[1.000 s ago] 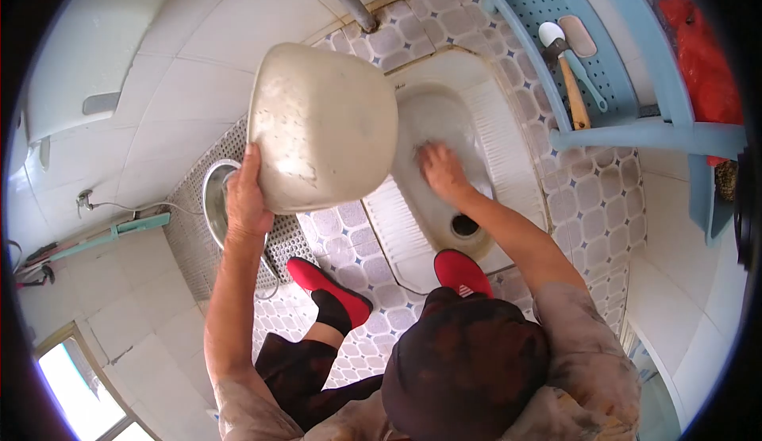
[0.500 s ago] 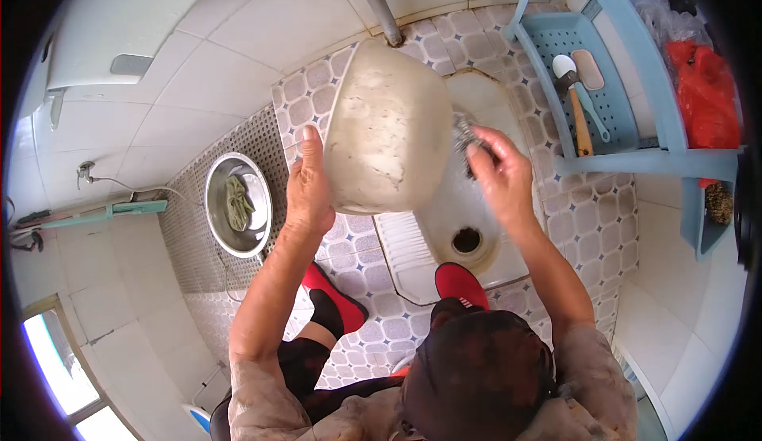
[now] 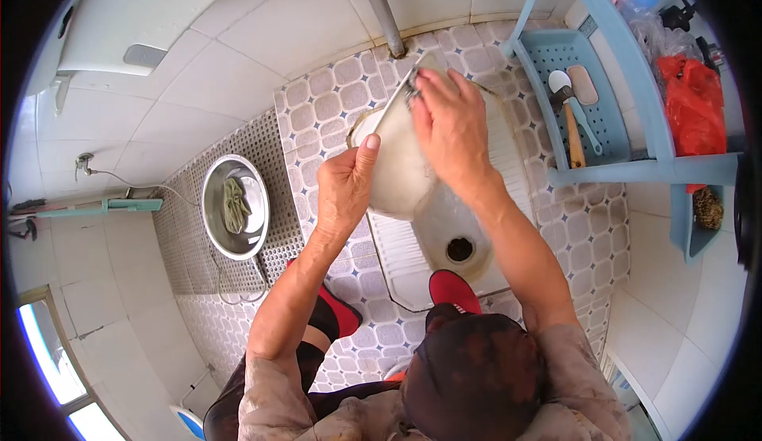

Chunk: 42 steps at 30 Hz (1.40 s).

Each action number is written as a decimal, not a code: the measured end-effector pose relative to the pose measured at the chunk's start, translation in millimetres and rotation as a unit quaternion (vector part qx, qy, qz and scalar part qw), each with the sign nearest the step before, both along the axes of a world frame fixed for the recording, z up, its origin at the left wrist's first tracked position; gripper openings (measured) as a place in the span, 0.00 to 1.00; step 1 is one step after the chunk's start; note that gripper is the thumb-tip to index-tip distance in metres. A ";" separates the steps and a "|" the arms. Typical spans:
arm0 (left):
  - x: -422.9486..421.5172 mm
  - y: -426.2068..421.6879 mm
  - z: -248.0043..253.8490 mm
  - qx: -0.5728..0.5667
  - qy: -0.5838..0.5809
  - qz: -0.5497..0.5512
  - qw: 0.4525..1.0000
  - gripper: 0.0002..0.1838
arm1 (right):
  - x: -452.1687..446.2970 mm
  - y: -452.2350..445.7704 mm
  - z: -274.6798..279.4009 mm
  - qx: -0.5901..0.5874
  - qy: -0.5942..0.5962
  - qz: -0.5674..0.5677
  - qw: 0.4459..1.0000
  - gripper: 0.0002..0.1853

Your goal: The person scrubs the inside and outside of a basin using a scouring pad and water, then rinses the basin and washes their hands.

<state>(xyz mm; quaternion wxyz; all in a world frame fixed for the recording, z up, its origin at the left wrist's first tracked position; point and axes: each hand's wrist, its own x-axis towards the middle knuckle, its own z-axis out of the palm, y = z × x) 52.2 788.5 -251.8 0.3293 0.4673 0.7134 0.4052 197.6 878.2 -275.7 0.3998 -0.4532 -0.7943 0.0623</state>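
Observation:
Tilted steeply over the squat toilet [image 3: 504,163] is a cream plastic basin [image 3: 397,175], its rim running up to the right. My left hand [image 3: 348,179] grips that rim at its lower left, thumb on top. At the upper part of the rim, my right hand [image 3: 454,119] is closed round a grey metal scrubber [image 3: 413,88], only partly visible between the fingers. The toilet's dark drain hole [image 3: 459,249] shows below the basin.
A steel bowl [image 3: 209,203] with a green cloth [image 3: 235,205] inside stands on a perforated mat [image 3: 178,238] at the left. On the right, a blue rack [image 3: 619,173] holds brushes and a red bag [image 3: 692,103]. A pipe [image 3: 378,4] meets the floor behind.
The basin has turned from showing its underside to a steep, edge-on tilt. My right hand rose out of the toilet bowl with the scrubber and moved to the rim.

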 end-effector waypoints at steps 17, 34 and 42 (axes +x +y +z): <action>-31.6 5.6 4.9 -0.056 -0.054 0.045 0.996 0.26 | -1.2 13.7 -31.6 -0.037 0.177 -0.024 0.983 0.15; -53.1 -6.7 0.0 -0.055 -0.084 0.060 0.993 0.24 | 24.7 -119.4 -288.0 -0.179 -0.297 0.165 0.923 0.29; -46.9 -6.8 2.5 -0.042 -0.059 0.066 0.995 0.24 | 53.4 -43.5 -224.7 -0.504 0.104 -0.027 0.857 0.16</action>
